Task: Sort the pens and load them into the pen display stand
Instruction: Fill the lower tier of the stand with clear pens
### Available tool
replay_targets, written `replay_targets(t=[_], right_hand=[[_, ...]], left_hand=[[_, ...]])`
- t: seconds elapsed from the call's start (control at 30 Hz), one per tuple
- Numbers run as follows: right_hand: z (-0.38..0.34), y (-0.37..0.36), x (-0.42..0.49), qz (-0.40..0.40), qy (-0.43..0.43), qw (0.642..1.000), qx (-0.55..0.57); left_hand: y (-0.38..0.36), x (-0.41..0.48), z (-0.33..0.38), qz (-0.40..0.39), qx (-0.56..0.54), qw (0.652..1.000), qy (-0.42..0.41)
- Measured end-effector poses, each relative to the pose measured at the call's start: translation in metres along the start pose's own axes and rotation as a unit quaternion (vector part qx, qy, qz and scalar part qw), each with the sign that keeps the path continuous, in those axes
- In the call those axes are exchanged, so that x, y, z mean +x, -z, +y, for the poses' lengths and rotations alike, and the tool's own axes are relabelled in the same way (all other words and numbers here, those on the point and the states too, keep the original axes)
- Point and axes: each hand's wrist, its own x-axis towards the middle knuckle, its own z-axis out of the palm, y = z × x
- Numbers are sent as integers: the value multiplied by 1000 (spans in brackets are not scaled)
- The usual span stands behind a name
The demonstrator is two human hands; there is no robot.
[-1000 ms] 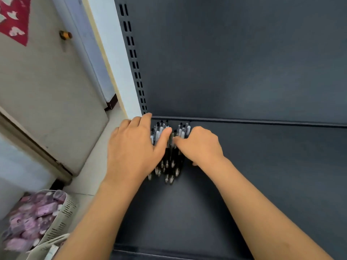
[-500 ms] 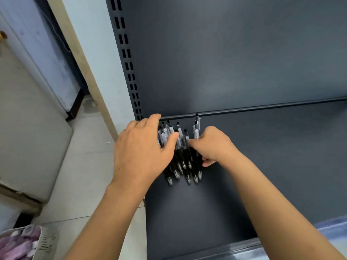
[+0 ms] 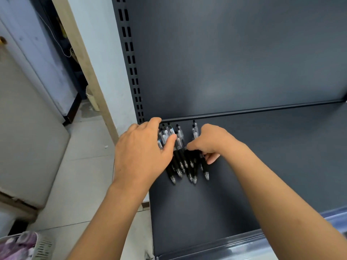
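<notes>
Black plastic pens with clear tops (image 3: 181, 160) lie in bunch on dark grey metal shelf (image 3: 244, 175), back left corner, silver tips toward me. My left hand (image 3: 142, 152) lies flat on bunch, fingers straight, pressing down. My right hand (image 3: 212, 141) curled, fingers pinching pens at right side of bunch. I think pens light, stiff, smooth, roll easy. Best hold: black grip part in middle, not slippery clear top.
</notes>
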Motion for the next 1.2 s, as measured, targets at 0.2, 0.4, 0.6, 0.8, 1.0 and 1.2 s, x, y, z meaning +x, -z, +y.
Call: replay_targets(t=[0.2, 0.4, 0.6, 0.8, 1.0, 1.2], right_hand=[[7, -1, 1, 48, -17, 998, -44], [33, 12, -7, 49, -50, 992, 104], [67, 33, -60, 18, 95, 908, 408], [109, 47, -125, 1, 220, 829, 514], [202, 78, -169, 150, 162, 766, 604], [339, 123, -223, 230, 136, 755, 599]], left_hand=[[-3, 1, 8, -14, -17, 1000, -19], [-9, -1, 22, -69, -106, 992, -18], [-15, 9, 61, -251, -406, 877, 50], [-5, 10, 120, -386, -552, 739, 11], [-17, -24, 215, -375, -611, 697, 27], [-47, -71, 354, -290, -657, 695, 13]])
